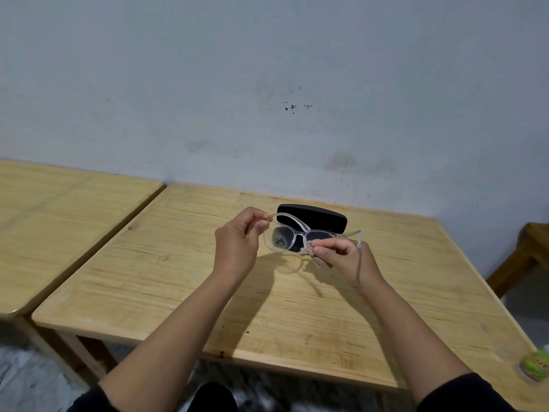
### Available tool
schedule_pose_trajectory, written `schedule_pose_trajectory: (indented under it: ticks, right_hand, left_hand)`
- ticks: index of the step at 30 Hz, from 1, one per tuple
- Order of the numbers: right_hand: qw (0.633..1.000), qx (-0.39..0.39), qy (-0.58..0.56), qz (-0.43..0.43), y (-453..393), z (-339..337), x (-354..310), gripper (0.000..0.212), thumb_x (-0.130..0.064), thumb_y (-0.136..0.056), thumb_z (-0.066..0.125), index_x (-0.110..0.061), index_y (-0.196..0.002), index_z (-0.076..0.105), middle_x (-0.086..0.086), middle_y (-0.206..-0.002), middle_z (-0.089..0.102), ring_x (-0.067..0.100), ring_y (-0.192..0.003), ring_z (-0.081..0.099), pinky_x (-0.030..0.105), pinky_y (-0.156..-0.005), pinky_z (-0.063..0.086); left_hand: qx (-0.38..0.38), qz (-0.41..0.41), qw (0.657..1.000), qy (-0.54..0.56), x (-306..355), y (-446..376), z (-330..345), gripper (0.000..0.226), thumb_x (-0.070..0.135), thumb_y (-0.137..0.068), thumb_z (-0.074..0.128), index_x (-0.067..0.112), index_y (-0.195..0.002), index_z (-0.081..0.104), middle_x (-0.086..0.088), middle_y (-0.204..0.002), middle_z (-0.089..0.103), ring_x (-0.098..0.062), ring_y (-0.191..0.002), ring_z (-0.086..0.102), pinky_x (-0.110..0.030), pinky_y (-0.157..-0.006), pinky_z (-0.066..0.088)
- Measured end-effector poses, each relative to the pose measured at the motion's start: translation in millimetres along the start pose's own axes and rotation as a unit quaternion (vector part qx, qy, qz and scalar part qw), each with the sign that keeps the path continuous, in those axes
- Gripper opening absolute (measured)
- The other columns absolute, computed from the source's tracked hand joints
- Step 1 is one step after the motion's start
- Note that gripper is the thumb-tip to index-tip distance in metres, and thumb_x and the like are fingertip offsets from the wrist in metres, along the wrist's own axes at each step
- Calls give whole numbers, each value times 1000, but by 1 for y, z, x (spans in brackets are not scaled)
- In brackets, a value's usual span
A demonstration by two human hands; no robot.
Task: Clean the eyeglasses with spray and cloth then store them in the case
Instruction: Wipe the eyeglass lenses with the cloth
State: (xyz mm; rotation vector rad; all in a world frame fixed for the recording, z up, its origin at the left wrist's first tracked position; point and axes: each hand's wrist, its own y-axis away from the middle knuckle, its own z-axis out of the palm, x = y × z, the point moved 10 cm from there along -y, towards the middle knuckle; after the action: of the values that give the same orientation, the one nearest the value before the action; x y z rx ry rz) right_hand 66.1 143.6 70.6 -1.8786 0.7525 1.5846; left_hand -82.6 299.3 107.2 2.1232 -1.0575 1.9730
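Clear-framed eyeglasses [285, 234] are held up above the wooden table [178, 278]. My left hand [237, 242] pinches the left temple arm near its tip. My right hand [341, 257] pinches a small pale cloth [312, 251] against the right lens. The left lens shows a dark smudge or reflection. Behind the glasses, a black eyeglass case [315, 217] lies shut on the table near the wall. A green-and-white object, perhaps the spray bottle [536, 368], lies blurred at the table's right front corner.
A second wooden table [59, 218] stands to the left with a narrow gap between. A wooden piece of furniture [525, 254] is at the far right. A grey wall runs behind both tables.
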Motion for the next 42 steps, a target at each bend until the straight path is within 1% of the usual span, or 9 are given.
schedule_pose_trajectory:
  ticks: [6,10,13,18,25,28,32,38,42]
  right_hand:
    - [983,165,-78,-14,10,-25,16,8,-17,-81,71,-18,-88,75,2,-90,75,14,-86,69,25,-72,54]
    - [906,362,-218,23,29,-32,32,13,-12,-82,69,-24,-80,71,-2,-88,72,11,-89,67,15,-72,51]
    - [866,412,-281,38,32,-28,35,13,-13,-84,67,-25,-83,71,-1,-93,72,10,-90,66,13,-73,50]
    - [889,394,-231,10,28,-30,20,12,-16,-83,68,-21,-92,74,-11,-87,71,4,-85,65,8,-70,46]
    - [975,219,-32,-30,10,-23,-8,16,-25,-85,65,-26,-98,74,-12,-87,72,2,-82,63,14,-70,45]
    - [989,143,26,-30,5,-22,-17,17,-21,-82,70,-22,-98,74,-13,-76,69,-9,-63,58,2,-57,40]
    - [994,89,48,-43,3,-21,-20,9,-17,-80,72,-22,-87,74,2,-75,68,-6,-55,49,5,-53,38]
    - [961,259,-73,-66,19,-42,-15,15,-7,-82,67,-20,-74,67,-6,-69,63,-9,-54,53,6,-56,42]
    - [916,360,-153,-87,33,-45,-14,24,0,-82,62,-21,-71,60,-8,-66,59,-7,-56,54,8,-60,45]
  left_hand:
    - [-11,-25,1000,6,-9,7,2,15,11,-89,59,22,-80,65,8,-84,72,-1,-85,67,-10,-72,48]
    - [-36,-22,999,-8,-10,22,16,17,14,-90,57,26,-80,64,5,-84,73,-12,-84,68,-24,-74,51]
    - [-30,-2,999,-13,-5,34,25,16,12,-89,57,24,-81,65,5,-82,72,-12,-80,67,-29,-75,53]
    - [-33,28,999,-14,6,41,32,15,8,-89,57,18,-83,66,9,-78,70,2,-67,61,-15,-65,48]
    - [-31,32,999,-21,12,30,25,20,5,-89,57,21,-79,64,8,-75,70,7,-70,62,-4,-60,39]
    - [-23,20,999,-15,10,23,16,24,7,-89,56,27,-78,63,9,-78,71,2,-77,66,-13,-68,50]
    - [-19,6,1000,-7,8,15,8,36,6,-91,53,37,-75,59,3,-83,73,-5,-82,69,-32,-81,56]
    - [-36,16,999,-16,9,18,10,47,0,-91,49,42,-70,57,-4,-84,73,-14,-84,70,-40,-84,55]
    - [-53,26,998,-9,11,26,19,49,-12,-87,44,33,-74,56,-5,-85,72,-3,-85,68,-33,-85,55]
